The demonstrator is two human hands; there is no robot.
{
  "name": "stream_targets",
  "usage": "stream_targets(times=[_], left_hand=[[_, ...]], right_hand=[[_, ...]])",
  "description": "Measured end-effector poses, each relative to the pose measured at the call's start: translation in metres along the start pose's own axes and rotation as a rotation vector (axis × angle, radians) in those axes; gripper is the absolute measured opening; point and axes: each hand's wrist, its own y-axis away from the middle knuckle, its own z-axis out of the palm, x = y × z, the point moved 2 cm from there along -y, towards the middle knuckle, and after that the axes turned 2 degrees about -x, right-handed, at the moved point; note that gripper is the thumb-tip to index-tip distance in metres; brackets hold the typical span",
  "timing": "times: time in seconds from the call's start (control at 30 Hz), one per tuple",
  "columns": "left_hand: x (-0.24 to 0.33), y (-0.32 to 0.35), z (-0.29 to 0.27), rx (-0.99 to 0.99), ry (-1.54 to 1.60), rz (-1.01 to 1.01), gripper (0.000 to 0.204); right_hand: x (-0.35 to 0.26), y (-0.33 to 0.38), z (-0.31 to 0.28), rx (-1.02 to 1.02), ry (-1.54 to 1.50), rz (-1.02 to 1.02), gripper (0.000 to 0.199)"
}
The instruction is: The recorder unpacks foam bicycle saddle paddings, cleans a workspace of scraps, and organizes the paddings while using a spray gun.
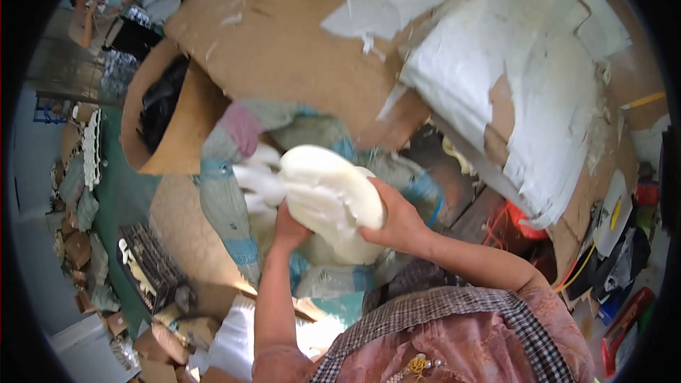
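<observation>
A thick, rounded, cream-white moulded piece with a dented face is held between both my hands; its exact kind I cannot tell. My left hand is closed on its lower left edge, with the fingers mostly hidden behind it. At its right side, my right hand grips the edge with the thumb in front. Beneath the piece is a woven sack, grey-green and blue, with its mouth spread wide. More pale, blurred pieces show at the left inside the sack's mouth.
A brown worktop lies beyond the sack, with a white-covered block on its right. Left stand a curved brown bin of dark material and a black crate. Another person is far left.
</observation>
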Motion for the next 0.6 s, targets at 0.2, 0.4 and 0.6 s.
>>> stream_targets(times=[0.2,0.4,0.6], left_hand=[[0.114,-0.018,0.011,0.29,0.072,0.017,0.058],[0.288,-0.14,0.077,0.475,0.027,0.146,0.046],[0.442,-0.281,0.206,0.353,0.033,0.316,0.045]], right_hand=[[-0.089,-0.006,-0.141,0.168,0.254,-0.459,0.077],[-0.087,-0.031,-0.352,0.333,-0.029,-0.692,0.072],[-0.031,-0.054,-0.597,0.59,-0.199,-0.807,0.062]])
